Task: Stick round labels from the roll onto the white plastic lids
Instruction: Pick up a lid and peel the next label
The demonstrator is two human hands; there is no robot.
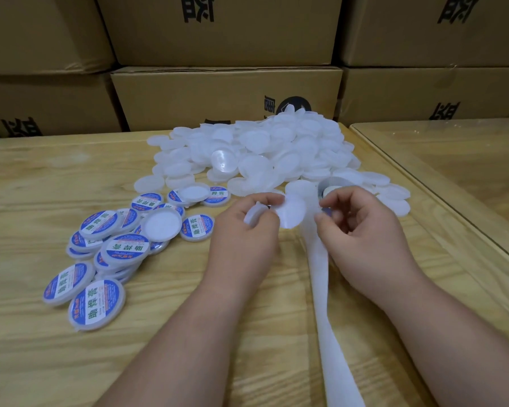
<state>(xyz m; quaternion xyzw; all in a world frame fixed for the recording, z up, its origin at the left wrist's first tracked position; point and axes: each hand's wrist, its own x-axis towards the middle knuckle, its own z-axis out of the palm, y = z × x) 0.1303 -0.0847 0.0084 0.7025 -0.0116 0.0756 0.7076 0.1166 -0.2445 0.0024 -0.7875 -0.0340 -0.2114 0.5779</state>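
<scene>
Holding a lid (254, 217) edge-up above the worktop (56, 333), the left hand (247, 230) has fingers curled round it, thumb pinching a round label (290, 212) whose blank side faces the camera. Right hand (362, 227) has fingers curled, pinching the liner (323, 304) near the roll (331, 186); exact contact unclear. Liner's long axis runs from the roll toward the camera, between the forearms. Bare lids (262, 151) heaped beyond the hands, touching the roll. Labelled lids (106, 251) lie left, overlapping, mostly label-up, a few upside down. Cartons (227, 92) stacked behind the worktop.
</scene>
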